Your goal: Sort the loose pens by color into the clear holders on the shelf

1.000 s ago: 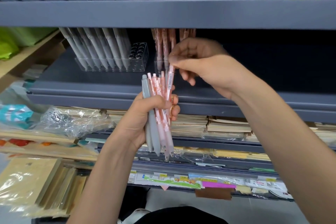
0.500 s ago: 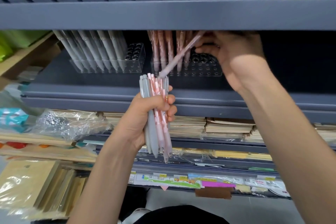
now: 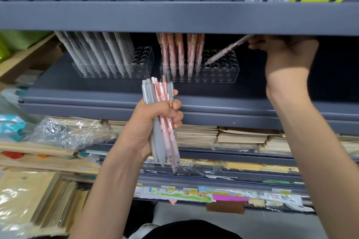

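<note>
The right hand [image 3: 281, 54] is up in the shadow under the shelf above, pinching the top end of a pink pen [image 3: 227, 51]. I can't make out exactly how the fingertips sit. The pen lies on a slant, its long axis running from the fingers at upper right down to lower left. Its tip points down-left at a hole in the top of the right holder [image 3: 219, 78], though I can't tell if it is in the hole.

Other pink pens [image 3: 180, 52] stand upright in that holder's left part, tips down. Just beside it on the shelf [image 3: 97, 93], the left holder [image 3: 144, 60] holds grey pens [image 3: 101, 52], their tops leaning left.

In front of the shelf and lower, the left hand [image 3: 151, 122] has its fingers curled tight round a bundle [image 3: 155, 91] of grey and pink pens. They are roughly upright, clickers up, tips poking out below the fist.
</note>
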Demonstrator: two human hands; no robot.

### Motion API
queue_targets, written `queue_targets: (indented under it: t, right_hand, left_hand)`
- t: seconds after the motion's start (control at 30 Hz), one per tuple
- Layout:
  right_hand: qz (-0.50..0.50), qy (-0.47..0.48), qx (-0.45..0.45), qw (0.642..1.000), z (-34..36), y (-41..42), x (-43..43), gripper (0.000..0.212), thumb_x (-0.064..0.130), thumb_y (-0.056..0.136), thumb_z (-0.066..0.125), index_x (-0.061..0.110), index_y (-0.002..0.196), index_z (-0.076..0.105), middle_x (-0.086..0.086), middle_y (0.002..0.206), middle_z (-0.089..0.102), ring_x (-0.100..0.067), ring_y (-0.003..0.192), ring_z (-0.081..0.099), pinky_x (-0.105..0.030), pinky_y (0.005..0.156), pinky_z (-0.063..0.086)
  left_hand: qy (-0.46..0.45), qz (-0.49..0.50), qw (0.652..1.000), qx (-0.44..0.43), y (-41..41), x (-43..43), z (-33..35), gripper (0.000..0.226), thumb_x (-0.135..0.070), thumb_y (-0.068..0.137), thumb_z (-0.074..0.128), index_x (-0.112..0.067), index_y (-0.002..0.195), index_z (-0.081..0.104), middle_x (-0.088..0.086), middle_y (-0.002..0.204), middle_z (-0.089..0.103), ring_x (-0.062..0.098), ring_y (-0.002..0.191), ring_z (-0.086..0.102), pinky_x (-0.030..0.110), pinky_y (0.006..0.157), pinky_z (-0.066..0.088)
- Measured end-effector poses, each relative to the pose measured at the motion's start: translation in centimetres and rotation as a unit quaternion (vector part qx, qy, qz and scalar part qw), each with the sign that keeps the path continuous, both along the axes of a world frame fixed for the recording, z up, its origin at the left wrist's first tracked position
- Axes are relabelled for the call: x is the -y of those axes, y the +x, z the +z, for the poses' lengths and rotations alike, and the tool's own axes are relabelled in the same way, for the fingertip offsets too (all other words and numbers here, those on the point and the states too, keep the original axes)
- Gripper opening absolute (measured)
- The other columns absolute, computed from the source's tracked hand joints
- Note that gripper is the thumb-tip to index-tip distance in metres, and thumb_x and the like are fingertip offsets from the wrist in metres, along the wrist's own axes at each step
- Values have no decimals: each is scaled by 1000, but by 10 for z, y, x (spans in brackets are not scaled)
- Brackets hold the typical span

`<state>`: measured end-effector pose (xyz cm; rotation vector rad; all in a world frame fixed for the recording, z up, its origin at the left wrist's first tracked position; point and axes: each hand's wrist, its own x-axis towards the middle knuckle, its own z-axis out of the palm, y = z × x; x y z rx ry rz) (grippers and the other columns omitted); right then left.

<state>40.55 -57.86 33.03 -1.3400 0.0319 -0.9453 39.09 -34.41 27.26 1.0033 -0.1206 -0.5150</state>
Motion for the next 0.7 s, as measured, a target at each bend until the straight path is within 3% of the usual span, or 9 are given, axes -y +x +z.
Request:
queue_targets:
  t: [0.1, 0.27, 0.33, 0.43, 0.53, 0.7]
  right_hand:
    - [11, -14, -26, 1000, 10, 3, -5, 27, -8, 78, 54, 18, 71, 57, 12, 56, 66, -8, 55, 62, -29, 60, 52]
    - [6, -110, -121, 987, 18, 7, -6, 34, 6, 69, 56, 29, 45, 62, 27, 55, 62, 3, 62, 61, -42, 83, 53]
    - [1, -130, -154, 979, 13, 12, -6, 37, 8, 75, 55, 30, 46, 63, 27, 55, 63, 4, 60, 62, -43, 86, 53]
    - [-5, -156, -198, 968, 8, 19, -13, 22, 18, 82, 59, 26, 62, 62, 24, 61, 67, 2, 60, 64, -38, 86, 55]
    - [3, -200, -222, 954, 8, 25, -25, 10, 26, 88, 63, 25, 79, 67, 14, 78, 71, -3, 73, 65, -32, 91, 53]
    - [16, -283, -263, 922, 15, 25, -36, 19, 33, 94, 56, 19, 87, 67, 5, 88, 69, -11, 84, 63, -27, 84, 46]
  left_hand:
    - [-1, 0, 1000, -1, 0, 0, 0, 45, 7, 62, 49, -6, 105, 54, 4, 69, 55, 15, 54, 46, 25, 50, 42]
    - [2, 7, 1000, -1, -1, -4, -1, 45, 7, 62, 50, -6, 104, 55, 4, 69, 55, 16, 54, 46, 25, 49, 42]
    - [2, 7, 1000, -2, -1, -7, -2, 46, 7, 61, 50, -6, 105, 55, 4, 70, 55, 15, 54, 46, 25, 49, 42]
    - [1, 7, 1000, -1, -1, -9, -2, 45, 7, 61, 50, -5, 105, 55, 4, 69, 55, 15, 54, 47, 25, 49, 43]
    - [4, 4, 1000, 0, -2, -9, -2, 46, 6, 62, 50, -6, 105, 55, 3, 69, 55, 14, 54, 47, 25, 49, 43]
    - [3, -1, 1000, 4, -2, -12, -2, 46, 7, 61, 50, -6, 105, 55, 3, 69, 55, 15, 54, 47, 25, 49, 43]
